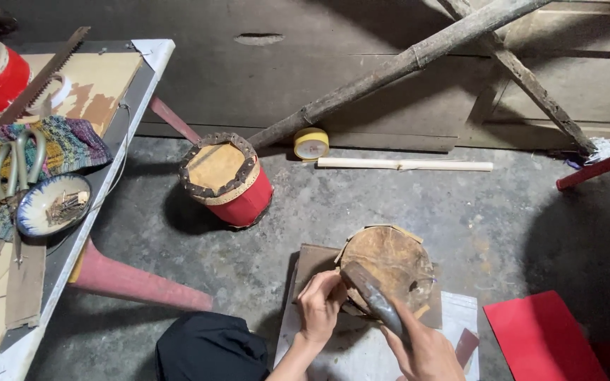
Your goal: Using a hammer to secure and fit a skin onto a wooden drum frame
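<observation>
Right hand [425, 353] gripped a dark-headed hammer [375, 296] at 5 o'clock of the round brown hide-topped drum [393, 261] on the concrete floor [361, 197]. Left hand [319, 303] pinched shut at the drum's 8 o'clock rim; contents unclear.

Bare floor [361, 212] beyond round drum [390, 264]

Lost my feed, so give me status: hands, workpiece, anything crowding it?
Left hand pinching rim of round hide-topped drum. Right hand gripping dark hammer over that rim. Finished red drum stands apart; nothing crowding.
</observation>
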